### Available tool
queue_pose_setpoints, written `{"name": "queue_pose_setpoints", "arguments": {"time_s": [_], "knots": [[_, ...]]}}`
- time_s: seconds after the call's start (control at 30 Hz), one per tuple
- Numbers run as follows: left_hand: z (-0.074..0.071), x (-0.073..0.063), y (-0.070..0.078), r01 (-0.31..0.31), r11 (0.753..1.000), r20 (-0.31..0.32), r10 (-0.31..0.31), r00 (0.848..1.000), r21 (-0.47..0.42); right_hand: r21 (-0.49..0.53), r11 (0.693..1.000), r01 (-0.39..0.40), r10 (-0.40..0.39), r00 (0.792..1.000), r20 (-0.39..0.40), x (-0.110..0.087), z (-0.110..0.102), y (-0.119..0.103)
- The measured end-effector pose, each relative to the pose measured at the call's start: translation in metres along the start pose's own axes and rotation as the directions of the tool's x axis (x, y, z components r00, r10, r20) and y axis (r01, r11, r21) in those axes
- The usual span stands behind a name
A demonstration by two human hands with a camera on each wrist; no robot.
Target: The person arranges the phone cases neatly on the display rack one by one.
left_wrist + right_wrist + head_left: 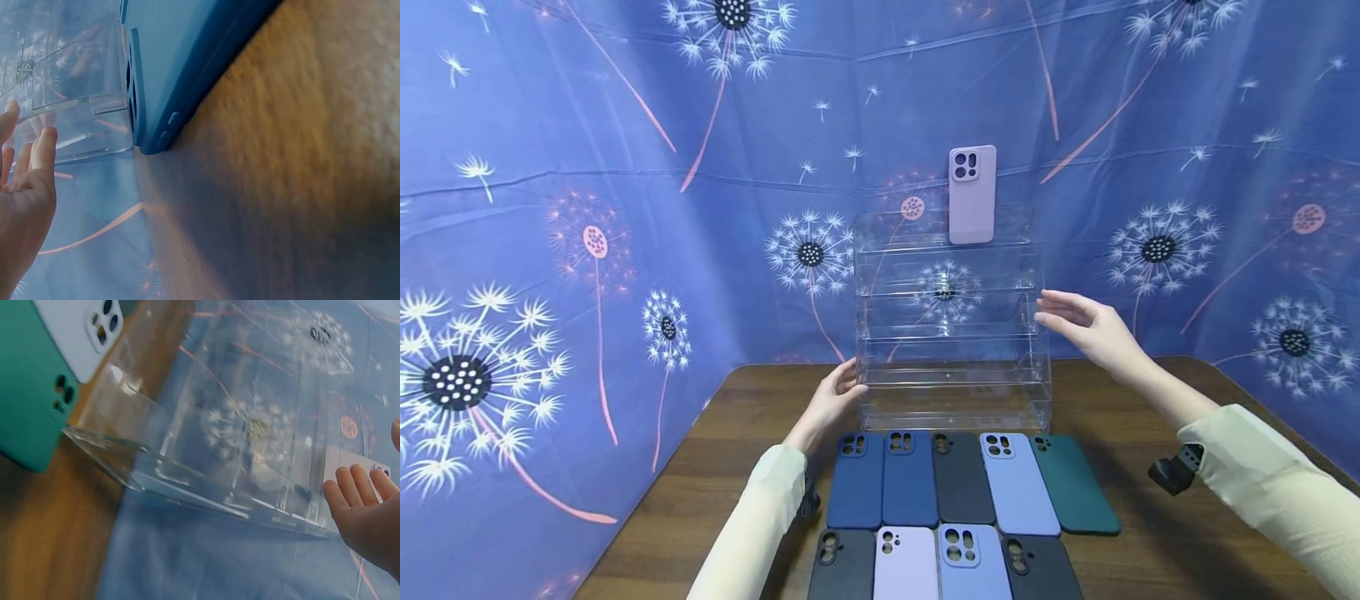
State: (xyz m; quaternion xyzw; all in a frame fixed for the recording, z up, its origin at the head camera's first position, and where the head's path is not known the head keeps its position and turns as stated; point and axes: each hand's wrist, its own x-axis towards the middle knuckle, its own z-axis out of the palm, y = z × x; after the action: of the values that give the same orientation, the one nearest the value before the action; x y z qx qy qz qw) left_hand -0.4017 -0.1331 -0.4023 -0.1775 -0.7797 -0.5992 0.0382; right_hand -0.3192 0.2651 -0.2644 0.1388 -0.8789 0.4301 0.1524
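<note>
A clear, boxy, tiered plastic rack is standing at the centre of the frame, its shelves running left to right, and two hands are flanking it. The left hand, fingers loosely extended, is resting close by its lower left side; the right hand, fingers also extended, is hovering higher, just beside its right side. Neither is gripping anything; contact with the plastic is unclear. A pale pink, rectangular phone case is standing on the rack's top, long axis nearly upright, up and leftward from the right hand, the nearer one.
</note>
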Motion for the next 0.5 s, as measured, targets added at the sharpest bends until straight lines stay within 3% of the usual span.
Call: {"name": "queue_pose_setpoints", "arguments": {"time_s": [0.27, 0.5], "knots": [[0.002, 0.001, 0.001, -0.011, 1.000, 0.013, 0.011, 1.000, 0.021, 0.006, 0.998, 0.062, -0.062, 0.993, 0.102, -0.037, 0.012, 0.007], [0.002, -0.003, 0.001, 0.011, 0.999, 0.005, -0.011, 1.000, 0.048, 0.038, 0.998, 0.055, -0.061, 0.982, 0.178, -0.061, 0.027, 0.018]]}}
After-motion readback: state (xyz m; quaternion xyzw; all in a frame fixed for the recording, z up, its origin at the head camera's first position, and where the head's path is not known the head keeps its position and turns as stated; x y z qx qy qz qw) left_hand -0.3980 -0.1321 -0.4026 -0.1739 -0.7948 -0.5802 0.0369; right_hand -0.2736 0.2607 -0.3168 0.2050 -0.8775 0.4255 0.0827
